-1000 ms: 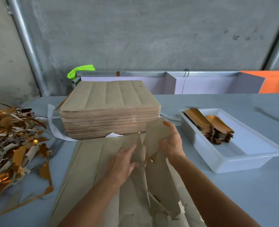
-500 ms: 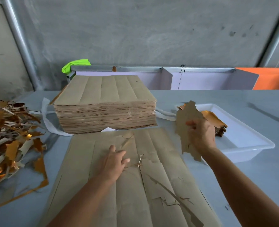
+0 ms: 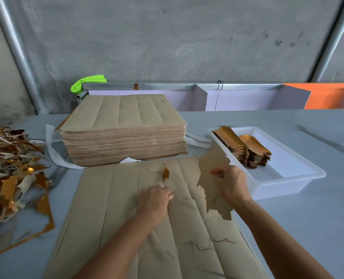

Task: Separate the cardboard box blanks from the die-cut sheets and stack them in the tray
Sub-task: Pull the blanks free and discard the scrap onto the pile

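Your right hand gripped a loose cardboard blank, centre-right; your left hand pinched the die-cut sheet, centre; white tray, right.

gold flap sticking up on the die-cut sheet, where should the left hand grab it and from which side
Pinch the gold flap at its raised, torn-free tip, coming from the near side just beyond the left hand. It already stands up off the flat die-cut sheet, so there is an edge to get fingers around, probably easier than prying at the flat cuts. The right hand holds a blank.
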Tool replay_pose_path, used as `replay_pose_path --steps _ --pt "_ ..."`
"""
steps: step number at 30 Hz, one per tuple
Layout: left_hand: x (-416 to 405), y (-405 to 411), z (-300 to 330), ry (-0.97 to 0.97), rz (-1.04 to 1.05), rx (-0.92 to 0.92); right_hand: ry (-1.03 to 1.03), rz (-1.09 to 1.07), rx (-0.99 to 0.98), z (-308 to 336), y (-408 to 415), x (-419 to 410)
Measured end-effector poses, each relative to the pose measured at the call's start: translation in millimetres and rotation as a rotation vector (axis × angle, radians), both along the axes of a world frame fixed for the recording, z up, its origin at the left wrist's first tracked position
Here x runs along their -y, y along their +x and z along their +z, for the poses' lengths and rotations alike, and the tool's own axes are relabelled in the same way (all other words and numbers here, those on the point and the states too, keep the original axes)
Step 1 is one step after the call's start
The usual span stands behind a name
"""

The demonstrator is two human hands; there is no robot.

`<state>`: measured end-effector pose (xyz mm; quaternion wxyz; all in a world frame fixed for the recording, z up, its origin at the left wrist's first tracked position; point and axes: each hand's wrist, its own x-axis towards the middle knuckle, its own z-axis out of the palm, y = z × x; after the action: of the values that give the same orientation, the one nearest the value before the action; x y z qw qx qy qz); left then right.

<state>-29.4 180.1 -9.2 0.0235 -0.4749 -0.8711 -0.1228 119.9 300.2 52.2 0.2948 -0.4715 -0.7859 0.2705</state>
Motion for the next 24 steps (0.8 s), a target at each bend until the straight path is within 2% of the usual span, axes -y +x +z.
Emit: replay_pose_path --steps 2,5,7,9,17,22,24 --pt "7 -2 4 0.301 0.011 0.383 0.038 -0.002 0.047 2 3 3" --pt "23 -15 15 0.882 0.071 0.948 0.105 0.051 0.115 4 7 8" --pt "34 -26 23 1.11 0.083 1.207 0.104 0.109 0.145 6 7 12" --pt "44 -35 30 1.238 0.074 1.371 0.079 0.18 0.166 10 4 18" --pt "47 -29 39 1.351 0.13 1.533 -0.052 0.411 0.165 17 -29 62" --pt "43 -23 42 1.404 0.238 1.561 -0.354 0.364 -0.02 11 -38 69" --pt "40 -19 43 1.414 0.316 1.504 -0.46 0.349 -0.1 8 -36 71"
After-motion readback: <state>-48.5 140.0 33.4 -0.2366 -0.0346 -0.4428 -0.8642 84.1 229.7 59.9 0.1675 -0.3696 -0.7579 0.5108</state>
